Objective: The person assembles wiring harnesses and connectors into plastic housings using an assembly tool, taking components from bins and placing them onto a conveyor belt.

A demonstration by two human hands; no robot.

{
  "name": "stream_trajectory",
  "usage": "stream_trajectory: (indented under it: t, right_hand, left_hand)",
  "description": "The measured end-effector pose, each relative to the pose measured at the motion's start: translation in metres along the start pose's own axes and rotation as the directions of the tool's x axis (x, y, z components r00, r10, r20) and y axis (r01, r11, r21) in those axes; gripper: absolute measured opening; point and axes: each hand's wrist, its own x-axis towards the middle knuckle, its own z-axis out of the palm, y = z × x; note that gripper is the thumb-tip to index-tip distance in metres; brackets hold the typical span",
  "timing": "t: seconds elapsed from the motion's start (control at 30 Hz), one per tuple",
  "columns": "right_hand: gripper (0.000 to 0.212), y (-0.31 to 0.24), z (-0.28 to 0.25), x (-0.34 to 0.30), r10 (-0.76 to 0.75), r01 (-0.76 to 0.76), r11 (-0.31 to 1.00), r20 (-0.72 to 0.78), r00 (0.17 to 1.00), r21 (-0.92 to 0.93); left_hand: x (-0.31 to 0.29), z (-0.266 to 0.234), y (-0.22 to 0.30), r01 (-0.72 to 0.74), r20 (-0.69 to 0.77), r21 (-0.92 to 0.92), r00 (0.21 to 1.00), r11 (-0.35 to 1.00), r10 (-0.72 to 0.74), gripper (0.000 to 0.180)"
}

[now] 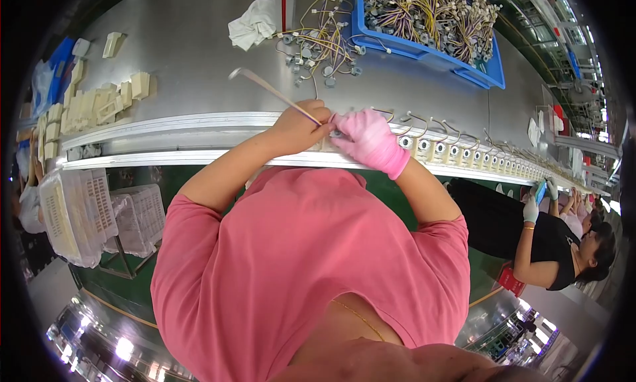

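My bare left hand point(301, 125) is closed on a wire lead point(265, 85), whose pale, blurred end sticks out to the upper left. A purple stretch of it shows at my fingers. My right hand point(366, 138), in a pink glove, is closed beside it, its fingertips meeting my left fingers over the rail. A small grey part point(336, 134) shows under the gloved fingertips; most of it is hidden. Both hands are above the metal rail track point(199, 121). Right of my glove, a row of cream housings point(424, 145) with round dark centres and wires stands in the track.
Beyond the track, loose wire leads point(324, 44) lie near a white cloth point(253, 24). A blue bin point(430, 49) is full of leads. Cream blocks point(99, 105) cluster at left, above plastic crates point(83, 213). At right, a gloved co-worker point(556, 249) holds a blue object.
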Motion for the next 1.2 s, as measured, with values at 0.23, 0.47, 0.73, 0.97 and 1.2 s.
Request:
stream_trajectory:
  t: [0.23, 0.47, 0.73, 0.97, 1.2]
  right_hand:
    - [0.028, -0.003, 0.001, -0.003, 0.052, -0.006, 0.978, 0.215, 0.975, -0.208]
    - [0.034, -0.019, 0.032, -0.022, 0.172, -0.169, 0.985, -0.229, 0.958, 0.035]
    - [0.042, -0.027, 0.033, -0.023, 0.274, -0.233, 0.958, -0.283, 0.919, 0.169]
    - [0.038, -0.028, 0.039, -0.023, 0.307, -0.261, 0.949, -0.325, 0.895, 0.178]
    - [0.024, -0.039, 0.036, -0.019, 0.353, -0.367, 0.930, -0.295, 0.888, 0.008]
  left_hand:
    - [-0.006, 0.015, 0.007, -0.037, -0.080, 0.096, 0.996, 0.995, 0.045, 0.010]
    - [-0.012, 0.029, 0.010, 0.070, -0.239, 0.144, 0.970, 0.987, -0.034, 0.014]
    - [-0.012, 0.028, 0.015, 0.054, -0.234, 0.190, 0.972, 0.980, -0.008, 0.013]
    - [-0.009, 0.030, 0.013, 0.016, -0.213, 0.184, 0.977, 0.983, 0.024, 0.011]
    - [-0.010, 0.033, 0.020, 0.062, -0.274, 0.192, 0.962, 0.979, -0.008, 0.014]
